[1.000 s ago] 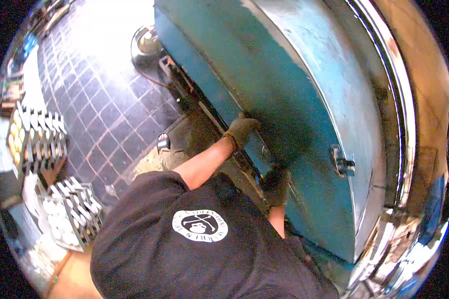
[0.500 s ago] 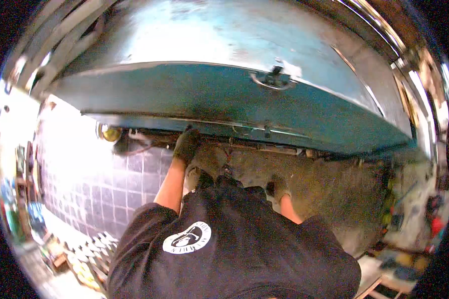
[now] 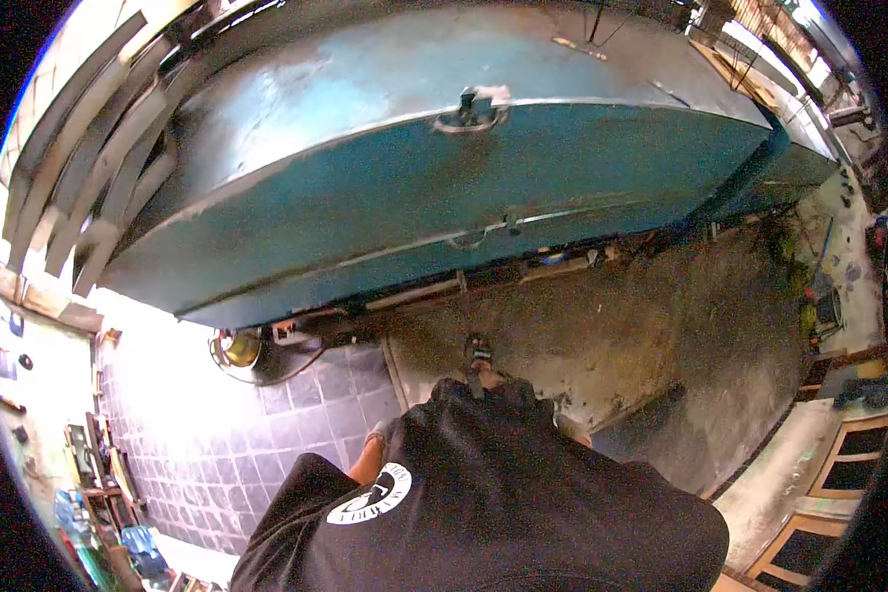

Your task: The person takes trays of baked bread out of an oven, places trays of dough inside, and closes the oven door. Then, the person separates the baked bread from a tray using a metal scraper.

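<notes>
My left hand is low beside my body, only its gloved edge showing past the forearm, so its fingers are hidden. On the other side, a small part of my right hand peeks out next to my dark shirt, its fingers also out of sight. Neither hand visibly touches anything. In front of me stretches a large blue-green bench-like piece with a flat, worn top. A curved handle sits on its upper edge, and a second handle lower on its front.
A round yellowish lamp-like object lies on the floor at left, with a cable beside it. Grey tiles meet rough concrete. Curved grey slats stand at upper left. A wooden frame is at lower right.
My left hand has drawn back from the blue front's lower edge to my side. My right hand has come closer to my body. The view has turned and shifted.
</notes>
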### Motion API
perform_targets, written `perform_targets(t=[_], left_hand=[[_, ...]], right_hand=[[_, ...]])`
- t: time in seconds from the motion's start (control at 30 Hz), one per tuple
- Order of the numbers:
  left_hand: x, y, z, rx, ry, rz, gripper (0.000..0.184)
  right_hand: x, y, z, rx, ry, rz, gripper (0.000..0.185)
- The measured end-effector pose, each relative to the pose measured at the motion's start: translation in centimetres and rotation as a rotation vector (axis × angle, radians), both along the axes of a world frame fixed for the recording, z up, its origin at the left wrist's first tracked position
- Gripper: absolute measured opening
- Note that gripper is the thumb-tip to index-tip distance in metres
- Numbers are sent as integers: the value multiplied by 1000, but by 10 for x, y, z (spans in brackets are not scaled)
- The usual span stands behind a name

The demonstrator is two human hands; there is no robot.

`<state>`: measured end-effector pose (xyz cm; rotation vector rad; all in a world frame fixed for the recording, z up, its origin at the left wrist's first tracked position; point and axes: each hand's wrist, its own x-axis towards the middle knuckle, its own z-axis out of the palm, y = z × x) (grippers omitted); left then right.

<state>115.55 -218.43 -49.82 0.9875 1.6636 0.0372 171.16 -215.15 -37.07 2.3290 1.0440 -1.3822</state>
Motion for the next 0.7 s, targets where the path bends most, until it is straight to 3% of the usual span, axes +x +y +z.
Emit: perform_targets(t=[0.1,0.13,0.2,0.23,0.27,0.3,0.37,0.43,0.5,0.57,0.63,0.7], left_hand=[[11,-35,66,36,96,3,41],[20,-38,107,13,76,125,41],[15,-72,122,18,-16,387,39],[15,-87,123,27,-105,637,37],[5,-106,113,37,-94,622,37],[-6,-129,88,38,-7,389,38],[-30,-177,-2,47,306,-495,39],[-17,-221,55,-2,198,-283,38],[16,-239,130,-164,316,-261,40],[0,-295,39,-98,145,-30,42],[-3,-317,20,-54,48,84,43],[0,-319,24,-48,80,52,43]], right_hand=[[-30,-18,3,8,38,12,49],[-46,-17,14,28,63,-12,51],[-88,-12,61,88,176,-135,55],[-110,-9,89,117,243,-204,58],[-113,-8,84,116,233,-196,58],[-113,-3,71,69,297,-114,60],[-117,-12,69,26,362,-30,63],[-126,-32,72,178,233,83,63],[-138,-48,72,337,101,189,64],[-148,-66,89,428,32,235,64],[-157,-92,133,399,77,16,69],[-133,-102,108,378,151,29,72]])
